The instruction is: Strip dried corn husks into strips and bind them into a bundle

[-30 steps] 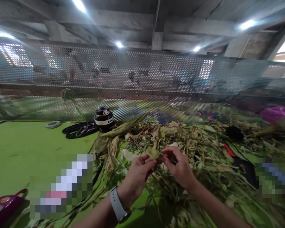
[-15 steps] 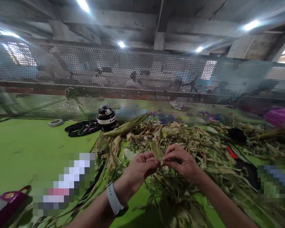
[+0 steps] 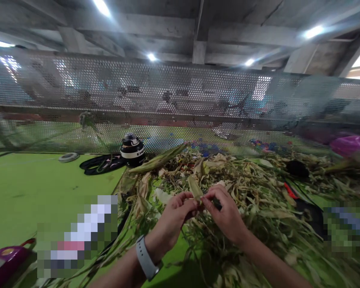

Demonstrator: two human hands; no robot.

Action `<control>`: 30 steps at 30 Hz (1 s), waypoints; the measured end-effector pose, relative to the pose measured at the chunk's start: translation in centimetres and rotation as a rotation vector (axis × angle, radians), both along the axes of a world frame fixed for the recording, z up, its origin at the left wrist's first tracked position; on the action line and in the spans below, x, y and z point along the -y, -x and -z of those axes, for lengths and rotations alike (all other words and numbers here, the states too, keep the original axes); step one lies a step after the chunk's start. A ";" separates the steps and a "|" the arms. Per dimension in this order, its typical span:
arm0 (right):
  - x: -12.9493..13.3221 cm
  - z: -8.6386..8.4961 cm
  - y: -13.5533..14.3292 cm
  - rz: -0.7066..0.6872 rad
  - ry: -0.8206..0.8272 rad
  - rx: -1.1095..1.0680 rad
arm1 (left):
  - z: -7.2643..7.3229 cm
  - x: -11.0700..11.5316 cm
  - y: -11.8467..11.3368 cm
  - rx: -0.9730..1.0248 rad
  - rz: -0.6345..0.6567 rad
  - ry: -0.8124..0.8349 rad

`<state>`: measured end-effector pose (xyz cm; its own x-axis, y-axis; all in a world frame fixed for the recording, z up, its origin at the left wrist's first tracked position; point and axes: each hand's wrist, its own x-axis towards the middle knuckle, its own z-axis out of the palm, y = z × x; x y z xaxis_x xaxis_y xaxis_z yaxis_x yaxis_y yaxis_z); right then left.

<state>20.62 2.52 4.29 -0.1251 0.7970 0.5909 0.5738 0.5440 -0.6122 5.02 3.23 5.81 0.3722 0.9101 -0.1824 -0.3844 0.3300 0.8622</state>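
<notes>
Pinching a leaf strip [image 3: 194, 187] by its near end with fingertips of left hand [image 3: 174, 212] and right hand [image 3: 225, 210].
Likely light, thin and easily torn; best gripped gently there.

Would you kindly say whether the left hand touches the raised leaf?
Touching: in the head view, the left hand holds the raised leaf near its base.

dim, with glaring ceiling lights [image 3: 313, 32]
</notes>
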 end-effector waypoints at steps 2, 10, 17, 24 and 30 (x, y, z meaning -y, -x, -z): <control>0.1 -0.1 0.1 0.010 0.010 -0.007 | 0.1 0.1 -0.1 0.001 -0.013 -0.036; -0.7 -0.4 -1.1 -0.110 0.079 -0.079 | 0.0 -0.1 -0.2 0.006 0.073 -0.125; -1.5 -0.3 -2.5 -0.270 0.040 -0.044 | 0.0 -0.5 0.6 -0.022 0.142 -0.111; -0.9 -0.2 -1.6 -0.168 0.057 -0.019 | 0.3 -0.8 0.7 -0.032 0.144 -0.069; -0.5 0.0 -0.9 -0.081 0.162 -0.087 | 0.1 -0.2 0.3 -0.053 0.163 -0.106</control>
<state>21.51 2.98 4.24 -0.1462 0.8719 0.4673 0.4733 0.4765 -0.7409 4.67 3.44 5.76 0.5082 0.8539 -0.1125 -0.2864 0.2907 0.9129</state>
